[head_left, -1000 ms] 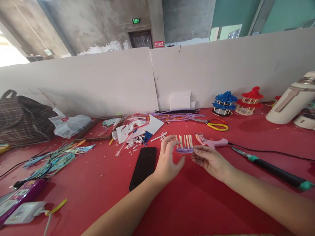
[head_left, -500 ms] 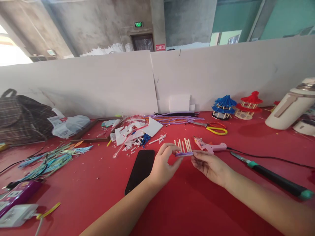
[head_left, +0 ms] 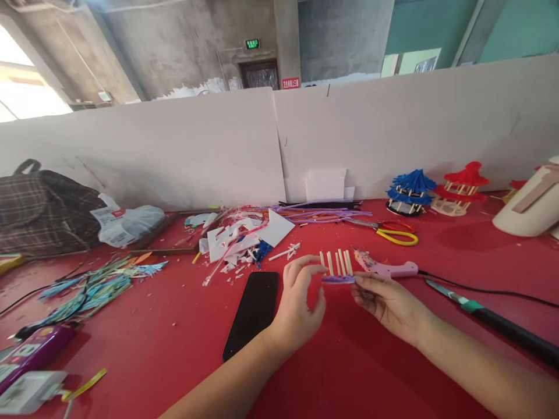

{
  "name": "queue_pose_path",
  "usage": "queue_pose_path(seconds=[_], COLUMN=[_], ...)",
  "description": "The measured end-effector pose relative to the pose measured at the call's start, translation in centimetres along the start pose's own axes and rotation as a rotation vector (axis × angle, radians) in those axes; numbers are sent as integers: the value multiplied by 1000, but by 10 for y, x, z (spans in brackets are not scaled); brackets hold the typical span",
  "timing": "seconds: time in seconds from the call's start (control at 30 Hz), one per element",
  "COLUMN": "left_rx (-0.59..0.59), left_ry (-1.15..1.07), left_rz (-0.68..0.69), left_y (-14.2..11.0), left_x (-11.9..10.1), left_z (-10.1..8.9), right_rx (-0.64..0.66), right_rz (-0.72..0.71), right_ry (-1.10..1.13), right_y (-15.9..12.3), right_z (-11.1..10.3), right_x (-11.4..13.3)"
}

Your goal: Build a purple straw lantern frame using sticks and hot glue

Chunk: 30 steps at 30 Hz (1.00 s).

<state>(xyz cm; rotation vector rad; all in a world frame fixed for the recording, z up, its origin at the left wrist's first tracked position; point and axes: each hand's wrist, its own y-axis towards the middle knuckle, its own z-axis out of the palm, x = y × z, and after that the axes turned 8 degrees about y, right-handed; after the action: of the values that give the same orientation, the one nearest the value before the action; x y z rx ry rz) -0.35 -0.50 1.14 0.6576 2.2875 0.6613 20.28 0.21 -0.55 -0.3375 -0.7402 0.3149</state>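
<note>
Purple base (head_left: 338, 280) with upright pale sticks (head_left: 339, 263): held above the counter (head_left: 332, 372), at about 10 o'clock from the right hand (head_left: 386, 299), its right end pinched between that hand's thumb and fingers. Left hand (head_left: 303, 297): thumb and fingers apart, fingertips at the leftmost sticks, contact unclear; the base lies at about 1 o'clock from this hand. Phone (head_left: 252, 314) on the counter, at about 8 o'clock from the left hand. Glue gun (head_left: 386, 267) just beyond the right hand, at about 12 o'clock.
</note>
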Motion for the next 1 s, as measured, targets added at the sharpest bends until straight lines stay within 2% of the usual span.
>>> queue_pose_path(seconds=[0.17,0.37,0.47,0.57,0.63,0.73,0.83,1.0], left_rx=[23,-67,-56,137,245,272,279,367], left_ry=[45,-22,-325,-857,-1110,-1246,-1304,-1434], left_rz=[-44,-60,-198,-414,-549,-670,-696,-768], left_y=[1,0,-2,-1,1,5,9,9], left_x=[-1,1,5,7,7,5,4,1], left_z=[3,6,12,16,15,10,5,4], right_rx=[-1,76,122,142,145,148,153,183], right_rz=[4,-78,-161,-228,-255,-299,-361,-487], right_ry=[-13,-139,-214,-293,-337,-369,-395,-556], right_y=[-5,-11,-16,-20,-21,-20,-18,-20], right_z=[3,4,5,8,9,8,6,5], right_x=[-1,-1,1,3,4,5,5,8])
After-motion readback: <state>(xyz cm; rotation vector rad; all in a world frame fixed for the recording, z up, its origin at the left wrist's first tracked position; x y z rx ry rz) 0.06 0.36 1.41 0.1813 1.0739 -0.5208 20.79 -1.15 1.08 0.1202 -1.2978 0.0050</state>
